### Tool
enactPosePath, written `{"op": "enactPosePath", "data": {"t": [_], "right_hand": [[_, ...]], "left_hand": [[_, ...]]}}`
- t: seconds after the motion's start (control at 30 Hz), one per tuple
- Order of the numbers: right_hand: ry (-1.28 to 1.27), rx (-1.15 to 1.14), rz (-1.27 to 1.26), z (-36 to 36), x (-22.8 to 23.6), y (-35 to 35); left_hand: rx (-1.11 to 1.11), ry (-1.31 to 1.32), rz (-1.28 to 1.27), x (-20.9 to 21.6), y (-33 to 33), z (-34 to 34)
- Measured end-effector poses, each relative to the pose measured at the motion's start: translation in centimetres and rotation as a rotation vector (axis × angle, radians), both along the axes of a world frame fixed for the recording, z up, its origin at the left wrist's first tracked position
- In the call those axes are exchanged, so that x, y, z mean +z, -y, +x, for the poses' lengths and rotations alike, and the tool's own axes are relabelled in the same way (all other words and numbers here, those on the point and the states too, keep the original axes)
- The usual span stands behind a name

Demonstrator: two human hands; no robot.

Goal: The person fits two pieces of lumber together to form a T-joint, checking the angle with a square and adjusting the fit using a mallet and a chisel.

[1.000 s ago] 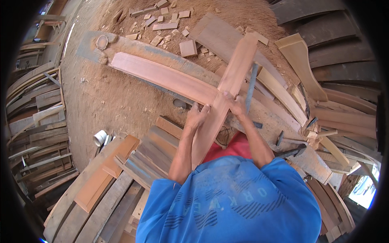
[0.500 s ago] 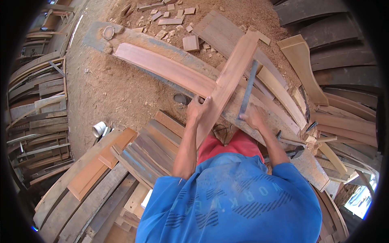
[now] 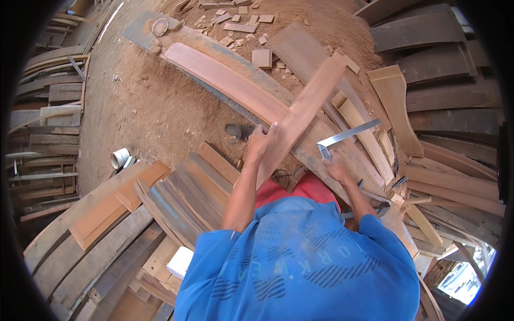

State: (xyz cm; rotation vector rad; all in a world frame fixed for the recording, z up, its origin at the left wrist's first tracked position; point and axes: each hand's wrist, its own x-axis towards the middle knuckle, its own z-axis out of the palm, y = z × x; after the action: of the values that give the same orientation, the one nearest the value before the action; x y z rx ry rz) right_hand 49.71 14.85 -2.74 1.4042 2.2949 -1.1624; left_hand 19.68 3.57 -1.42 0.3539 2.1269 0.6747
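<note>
Crossing board: a long reddish piece that lies slantwise over the table, a broad plank dusted with sawdust. Its far end reaches up and to the right, its near end toward the person's lap. A lying board of the same reddish wood runs along the table and meets its left edge near the middle.

The one container-like thing is a white cup, tipped on its side at the far end of the planks on the left; what is inside cannot be made out.

The left hand is at the corner where the two boards meet, fingers bent and thumb against the crossing board; whether it truly grasps the wood I cannot tell. Its forearm rises almost straight from the lower edge. The right hand grasps a metal square by its handle, with the blade pointing up and right, well apart from the crossing board. That forearm slants up and to the left.

Beyond the table, small offcuts lie on the sawdust-covered floor. A pale curved board stands out at the right.
</note>
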Motion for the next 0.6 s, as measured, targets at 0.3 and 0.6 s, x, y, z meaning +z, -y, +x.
{"op": "enactPosePath", "data": {"t": [0.3,0.6], "right_hand": [[-0.394,0.171,0.104,-9.9,9.6,-11.2],[-0.2,0.671,0.241,-22.8,6.2,-19.1]], "left_hand": [[-0.048,-0.131,0.037,-1.2,-0.8,0.9],[-0.062,-0.064,0.016,0.6,-1.4,0.1]]}}
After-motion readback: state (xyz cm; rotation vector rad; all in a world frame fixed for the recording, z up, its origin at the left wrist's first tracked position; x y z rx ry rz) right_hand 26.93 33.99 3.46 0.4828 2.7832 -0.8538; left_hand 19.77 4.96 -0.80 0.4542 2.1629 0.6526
